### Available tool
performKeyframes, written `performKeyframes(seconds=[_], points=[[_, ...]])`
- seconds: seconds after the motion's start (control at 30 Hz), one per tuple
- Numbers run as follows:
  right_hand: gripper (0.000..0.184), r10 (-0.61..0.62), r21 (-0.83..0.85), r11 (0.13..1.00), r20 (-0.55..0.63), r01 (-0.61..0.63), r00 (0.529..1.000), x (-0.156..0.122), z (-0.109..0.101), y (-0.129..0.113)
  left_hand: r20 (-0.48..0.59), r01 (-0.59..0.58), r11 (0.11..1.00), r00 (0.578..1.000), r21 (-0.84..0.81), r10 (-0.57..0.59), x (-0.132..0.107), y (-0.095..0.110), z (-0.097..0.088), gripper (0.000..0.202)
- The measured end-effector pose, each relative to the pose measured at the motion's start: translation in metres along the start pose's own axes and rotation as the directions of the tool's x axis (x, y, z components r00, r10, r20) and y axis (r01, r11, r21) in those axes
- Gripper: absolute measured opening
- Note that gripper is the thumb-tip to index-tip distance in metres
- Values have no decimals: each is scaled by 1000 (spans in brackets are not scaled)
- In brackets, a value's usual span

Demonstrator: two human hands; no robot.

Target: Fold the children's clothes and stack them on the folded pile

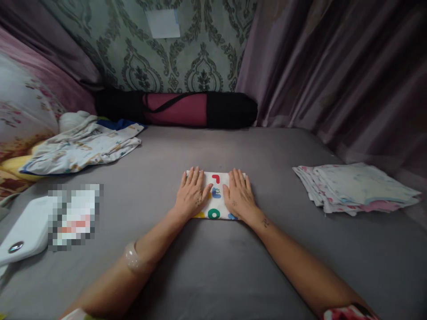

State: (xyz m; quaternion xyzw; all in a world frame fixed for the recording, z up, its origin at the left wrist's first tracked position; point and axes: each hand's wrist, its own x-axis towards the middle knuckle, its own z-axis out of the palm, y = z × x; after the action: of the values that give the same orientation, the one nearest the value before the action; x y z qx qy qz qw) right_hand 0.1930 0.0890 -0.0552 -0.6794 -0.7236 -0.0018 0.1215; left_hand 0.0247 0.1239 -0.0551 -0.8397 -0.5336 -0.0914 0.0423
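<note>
A folded white cloth (pixel 215 204) printed with bright letters lies flat on the grey sheet (pixel 216 266), in the middle of the view. My left hand (pixel 192 191) rests palm down on its left side, fingers stretched out. On the right side of the cloth, my right hand (pixel 239 193) lies flat in the same way. Both thumbs point in toward the middle, where a strip of the print shows between them. Neither hand grips anything. The outer parts of the cloth are hidden beneath my palms.
A stack of folded cloths (pixel 356 184) lies at the right. Crumpled printed clothing (pixel 83 146) is at the left, above a white device (pixel 30 226) and a blurred packet (pixel 76 218). A long black and maroon bag (pixel 180 109) lies along the wall, beside purple curtains (pixel 316 62).
</note>
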Motion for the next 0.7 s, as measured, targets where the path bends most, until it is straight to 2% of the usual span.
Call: performKeyframes(seconds=[0.13,0.37,0.53,0.7], points=[[62,88,-38,995,10,-88,996,0,4,5,65,41,999,997,12,-42,-1,-3,4,71],[62,95,-51,994,34,-93,995,1,1,5,99,55,998,993,19,-56,-1,-4,5,71],[63,132,-71,989,32,-129,991,-3,-4,14,74,125,992,989,21,-127,-5,-11,0,70],[63,121,-57,991,31,-120,992,-5,3,21,141,144,990,980,-11,-141,-5,-14,3,70]])
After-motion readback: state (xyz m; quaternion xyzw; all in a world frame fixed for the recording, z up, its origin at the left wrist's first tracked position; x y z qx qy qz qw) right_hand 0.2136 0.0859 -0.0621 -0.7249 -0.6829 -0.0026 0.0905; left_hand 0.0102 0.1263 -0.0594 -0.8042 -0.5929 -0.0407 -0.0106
